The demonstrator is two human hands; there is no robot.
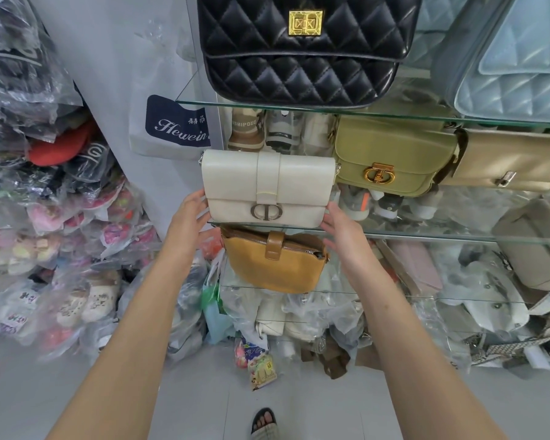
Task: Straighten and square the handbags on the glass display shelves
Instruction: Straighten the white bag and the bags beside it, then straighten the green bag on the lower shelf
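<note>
Cream handbag [267, 188] stands at left end of middle glass shelf [426, 237], near its front edge | my left hand [189, 214] and right hand [343, 230] flank it, fingers straight, gripping nothing | risk, I judge: uneven push skews it or tips it off the edge

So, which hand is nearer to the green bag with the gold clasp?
Right. The right hand sits by the lower right corner of the white bag, below and left of the green bag; the left hand is at the white bag's left side.
</note>
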